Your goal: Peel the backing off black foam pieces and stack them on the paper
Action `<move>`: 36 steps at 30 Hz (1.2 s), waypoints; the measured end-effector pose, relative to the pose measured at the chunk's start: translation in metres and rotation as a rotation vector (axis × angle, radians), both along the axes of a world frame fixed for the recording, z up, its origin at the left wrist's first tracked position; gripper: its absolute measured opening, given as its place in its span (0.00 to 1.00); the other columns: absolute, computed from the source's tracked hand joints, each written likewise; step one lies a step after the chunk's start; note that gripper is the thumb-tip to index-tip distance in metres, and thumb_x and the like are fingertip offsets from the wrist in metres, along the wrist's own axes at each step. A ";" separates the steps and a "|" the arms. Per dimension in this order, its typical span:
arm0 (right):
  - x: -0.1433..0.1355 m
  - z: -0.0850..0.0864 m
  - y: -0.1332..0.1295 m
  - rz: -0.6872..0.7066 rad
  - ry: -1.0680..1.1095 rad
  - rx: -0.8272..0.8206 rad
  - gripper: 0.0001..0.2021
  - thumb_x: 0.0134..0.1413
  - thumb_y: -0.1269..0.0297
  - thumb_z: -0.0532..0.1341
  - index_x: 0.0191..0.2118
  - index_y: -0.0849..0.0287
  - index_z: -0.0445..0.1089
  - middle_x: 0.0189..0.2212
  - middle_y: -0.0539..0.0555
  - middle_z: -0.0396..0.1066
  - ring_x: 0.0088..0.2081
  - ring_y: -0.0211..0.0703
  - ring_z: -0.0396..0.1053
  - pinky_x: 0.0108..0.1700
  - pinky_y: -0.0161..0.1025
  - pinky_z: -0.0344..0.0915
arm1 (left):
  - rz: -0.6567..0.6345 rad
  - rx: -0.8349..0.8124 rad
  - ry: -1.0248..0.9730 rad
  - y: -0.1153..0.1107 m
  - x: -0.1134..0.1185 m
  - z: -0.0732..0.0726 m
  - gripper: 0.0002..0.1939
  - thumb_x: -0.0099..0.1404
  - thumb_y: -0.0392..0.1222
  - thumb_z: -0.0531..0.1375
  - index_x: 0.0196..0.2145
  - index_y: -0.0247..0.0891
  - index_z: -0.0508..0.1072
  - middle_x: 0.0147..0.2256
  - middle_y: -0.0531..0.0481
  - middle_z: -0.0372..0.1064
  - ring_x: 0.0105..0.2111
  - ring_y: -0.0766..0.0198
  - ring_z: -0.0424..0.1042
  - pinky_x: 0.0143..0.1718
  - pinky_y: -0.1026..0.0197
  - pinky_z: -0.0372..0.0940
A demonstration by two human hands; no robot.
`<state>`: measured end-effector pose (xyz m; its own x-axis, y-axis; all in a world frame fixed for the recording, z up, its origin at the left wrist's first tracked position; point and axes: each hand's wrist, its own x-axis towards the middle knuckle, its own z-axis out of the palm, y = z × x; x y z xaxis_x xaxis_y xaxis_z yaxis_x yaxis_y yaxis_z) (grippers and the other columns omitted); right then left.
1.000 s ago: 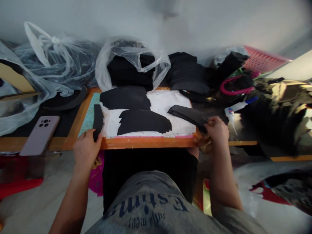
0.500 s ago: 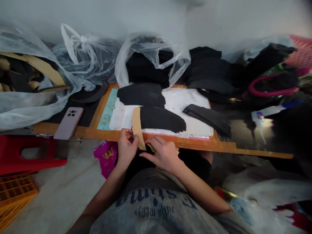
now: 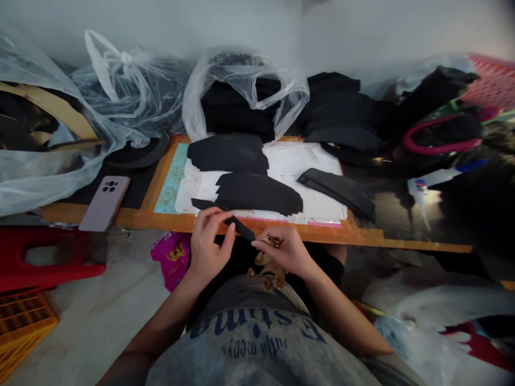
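A narrow black strip (image 3: 242, 229) lies slantwise at the table's front edge, its far end over the white paper. My left hand (image 3: 210, 244) grips it, fingers on top and thumb along its near side. My right hand (image 3: 286, 251) is closed around a bunch of crumpled tan strips (image 3: 265, 258), which hang over my lap. Its thumb and fingertip meet the near end of the black strip. Beyond my hands lies a fanned row of black pieces (image 3: 259, 194), with a second fanned row (image 3: 228, 153) behind it.
White paper (image 3: 289, 161) covers the middle of the wooden-edged table (image 3: 140, 219). A phone (image 3: 105, 203) lies left; a black folded piece (image 3: 338, 192) and a white-and-blue tube (image 3: 420, 193) lie right. Plastic bags (image 3: 193, 115) of black pieces stand behind. A red stool (image 3: 52, 268) is at lower left.
The strip by my left hand showed a tan face and now appears black and more slanted. My right hand has moved slightly right and closed, with more of the crumpled tan strips visible.
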<state>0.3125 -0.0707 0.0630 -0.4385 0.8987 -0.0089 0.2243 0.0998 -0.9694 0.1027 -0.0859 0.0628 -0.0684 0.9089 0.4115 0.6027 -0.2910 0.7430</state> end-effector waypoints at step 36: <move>-0.011 -0.032 -0.006 -0.300 0.780 -0.577 0.35 0.35 0.41 0.78 0.23 0.54 0.51 0.25 0.47 0.67 0.23 0.35 0.64 0.24 0.34 0.63 | -0.407 0.168 -0.234 0.020 0.009 -0.014 0.04 0.72 0.41 0.60 0.40 0.44 0.76 0.46 0.45 0.74 0.51 0.56 0.75 0.51 0.49 0.73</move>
<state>0.3018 -0.0763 0.0314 -0.2647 0.9217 -0.2835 -0.5527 -0.3860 -0.7386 0.1121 -0.0663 0.0491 0.1703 0.8036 0.5702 0.2376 -0.5951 0.7677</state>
